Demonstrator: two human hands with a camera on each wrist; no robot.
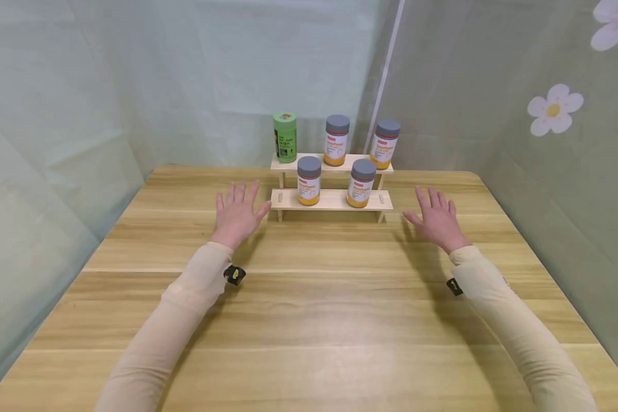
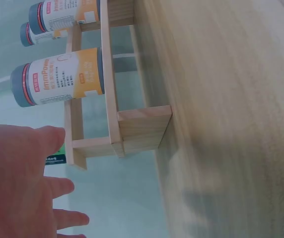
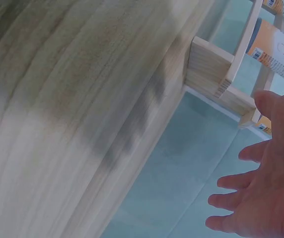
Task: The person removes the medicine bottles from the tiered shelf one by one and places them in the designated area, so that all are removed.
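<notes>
**Two flat hands beside a rack of jars**

In the middle of the head view, a little above centre, stands a small wooden rack (image 1: 332, 199) with two steps, at the far side of the table (image 1: 309, 320). On the lower step are two jars with grey caps, the left jar (image 1: 309, 181) and the right jar (image 1: 362, 183). On the upper step stand a green can (image 1: 285, 137) and two more grey-capped jars (image 1: 336, 140) (image 1: 385, 143). The left hand (image 1: 237, 214) lies open, fingers spread, just beside the left end of the rack. The right hand (image 1: 436, 218) is also open and spread, near the right end but apart from it. Neither hand holds anything.

The jars look like smooth plastic, white and yellow-orange in the label with a red band under the cap. I judge them stiff, rather light and a bit slippery, and easy to tip because they are tall. The best hold seems to be around the body below the cap.

In the left wrist view, the left hand (image 2: 18, 183) fills the lower left, fingers straight, and touches nothing that I can see. The rack (image 2: 144, 129) is at centre, and one jar (image 2: 57, 77) lies across the upper left of the frame.

In the right wrist view, the right hand (image 3: 266, 188) is at the lower right, fingers spread and free. The rack (image 3: 211, 67) shows at the upper right, with part of a jar (image 3: 278, 49) above it.
</notes>
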